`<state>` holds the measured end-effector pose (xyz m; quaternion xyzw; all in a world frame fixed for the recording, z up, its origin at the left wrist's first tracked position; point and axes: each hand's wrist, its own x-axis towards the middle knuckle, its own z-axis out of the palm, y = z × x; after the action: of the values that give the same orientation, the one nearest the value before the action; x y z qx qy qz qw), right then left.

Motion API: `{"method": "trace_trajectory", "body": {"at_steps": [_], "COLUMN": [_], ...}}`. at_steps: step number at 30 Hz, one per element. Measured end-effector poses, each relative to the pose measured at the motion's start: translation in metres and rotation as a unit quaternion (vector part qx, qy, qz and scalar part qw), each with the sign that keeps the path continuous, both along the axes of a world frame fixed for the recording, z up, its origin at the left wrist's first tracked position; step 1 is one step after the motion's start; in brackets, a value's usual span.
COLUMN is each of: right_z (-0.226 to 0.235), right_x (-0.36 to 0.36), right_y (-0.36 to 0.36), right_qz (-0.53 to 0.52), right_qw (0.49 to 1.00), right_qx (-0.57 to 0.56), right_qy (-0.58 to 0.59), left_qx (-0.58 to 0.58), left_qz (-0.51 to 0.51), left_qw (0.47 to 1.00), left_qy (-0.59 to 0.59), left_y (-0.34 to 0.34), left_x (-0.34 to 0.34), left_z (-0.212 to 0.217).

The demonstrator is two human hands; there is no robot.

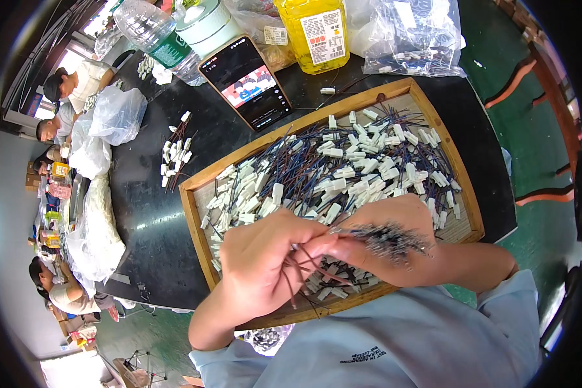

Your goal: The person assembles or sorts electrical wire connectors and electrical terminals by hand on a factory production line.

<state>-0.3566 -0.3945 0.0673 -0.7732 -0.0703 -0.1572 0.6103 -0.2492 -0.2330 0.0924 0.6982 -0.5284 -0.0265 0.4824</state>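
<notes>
My left hand (pixel 255 255) is closed around a few thin brown wires (pixel 291 284), whose ends hang out below the fingers. My right hand (pixel 398 220) is closed on a thick bundle of dark wires (pixel 391 242) with frayed-looking, silvery ends pointing right. The two hands meet at the thumbs, over the near side of a wood-framed tray (pixel 446 119). Inside the tray lies a heap of small white plastic connectors (pixel 343 171) with dark blue and brown wires attached. What the fingertips pinch between the hands is partly hidden.
On the black table (pixel 149 239) a phone (pixel 249 84) leans beyond the tray. Behind it stand a clear bottle (pixel 155 39), a pale green lidded container (pixel 204 26) and a yellow jug (pixel 313 35). A loose connector pile (pixel 174 155) lies left. Several people sit far left.
</notes>
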Motion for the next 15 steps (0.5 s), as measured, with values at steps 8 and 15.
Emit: {"method": "trace_trajectory", "body": {"at_steps": [8,15], "right_z": [0.005,0.015], "right_x": [-0.003,-0.008], "right_y": [0.001,0.007], "right_qz": [-0.006,-0.125], "right_qw": [1.000,0.979], "right_qx": [0.024,0.114], "right_qy": [0.000,0.114], "left_qx": [-0.019,-0.040], "left_qz": [0.021,0.053], "left_qw": [0.999,0.984], "left_qy": [-0.027,0.166], "left_y": [0.006,0.019], "left_x": [0.004,0.010], "left_z": [0.010,0.011]}}
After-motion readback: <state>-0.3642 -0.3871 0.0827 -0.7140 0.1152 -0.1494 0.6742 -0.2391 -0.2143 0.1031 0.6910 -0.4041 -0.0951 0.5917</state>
